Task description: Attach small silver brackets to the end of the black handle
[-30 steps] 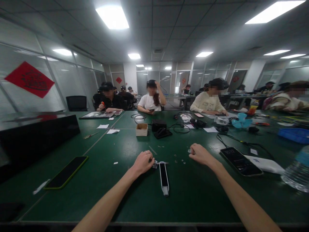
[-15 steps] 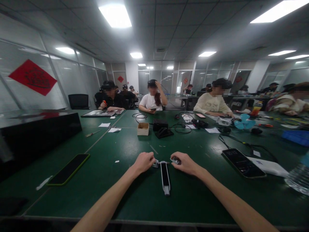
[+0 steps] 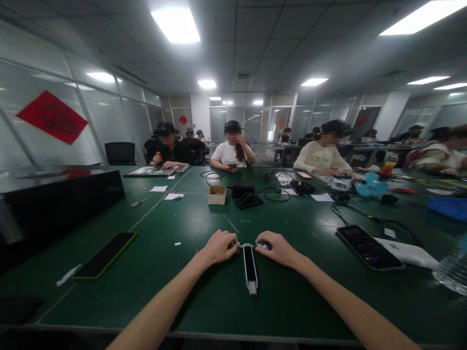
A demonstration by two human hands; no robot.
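Observation:
On the green table (image 3: 204, 301) in front of me lies a long, narrow piece with a white rim and a dark middle (image 3: 250, 267). A thin rod runs crosswise at its far end. My left hand (image 3: 221, 247) is closed at the rod's left side, its fingers round a small grey part (image 3: 238, 247) that they mostly cover. At the right side, my right hand (image 3: 277, 248) pinches another small grey part (image 3: 261, 245) between thumb and fingers. Whether both grey parts are joined to the rod, I cannot tell.
Phones lie left (image 3: 105, 255) and right (image 3: 368, 247). Farther off are a small open box (image 3: 217, 195), a screwdriver (image 3: 141, 201), cables, a blue fan (image 3: 371, 184) and a black panel (image 3: 69, 206). A clear bottle (image 3: 452, 267) stands at right. Several people sit opposite.
My left fingers have shifted over their grey part, hiding more of it. The right hand has moved slightly inward. A person opposite has lowered a hand from head to face.

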